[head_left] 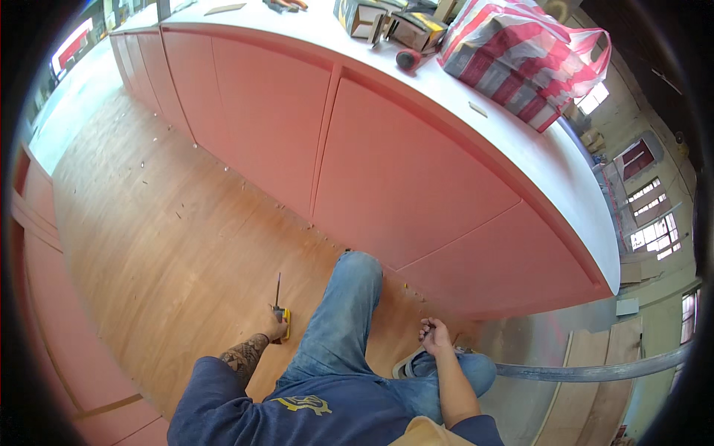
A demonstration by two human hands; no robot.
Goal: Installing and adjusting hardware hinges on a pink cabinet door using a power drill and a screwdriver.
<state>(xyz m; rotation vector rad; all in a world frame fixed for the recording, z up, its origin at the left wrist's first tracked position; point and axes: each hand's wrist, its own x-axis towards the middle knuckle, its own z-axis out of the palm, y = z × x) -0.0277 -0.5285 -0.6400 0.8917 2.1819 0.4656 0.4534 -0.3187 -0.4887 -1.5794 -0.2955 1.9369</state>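
Over the wooden floor board [186,223], my left hand [281,327] is closed round a black and yellow cordless drill [287,321]. A long thin bit [279,288] sticks out of the drill, away from me. My right hand [436,337] hovers above my right leg with its fingers curled together; anything inside them is too small to make out. In front of both hands stands a long salmon-pink cabinet [416,201] with a white top [580,193]. My raised left knee comes close to the cabinet's lower edge.
A red-and-white striped plastic bag [520,59], small cartons [416,31], a red and black round-ended object [408,60] and pliers [285,5] lie on the cabinet top. Another pink panel [67,312] stands left. Wooden boards [587,379] and a grey hose-like length [595,372] are at right.
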